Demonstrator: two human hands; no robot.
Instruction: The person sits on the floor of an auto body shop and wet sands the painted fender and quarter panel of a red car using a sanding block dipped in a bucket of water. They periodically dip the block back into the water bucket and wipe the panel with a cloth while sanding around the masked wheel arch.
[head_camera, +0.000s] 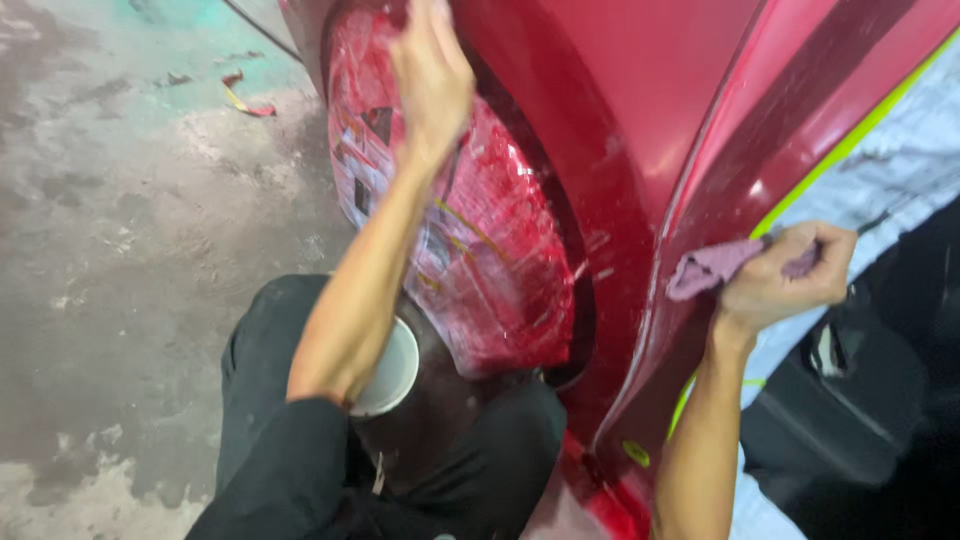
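Right hand (785, 275) fisted around a mauve cloth (712, 266), wad pressed to the glossy red car panel (640, 150) beside the yellow-green masking tape (850, 140). Cloth looks soft, light, crushable; best bunched in the palm, as here. Left hand (432, 75) lies flat, fingers together, on the masked wheel (480, 250). White cup (395, 372) by the knee.

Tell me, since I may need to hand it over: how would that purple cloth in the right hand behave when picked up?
The purple cloth bunches and droops from the right hand, so it is likely floppy and light. Crumpled in a fist, it probably won't slip.
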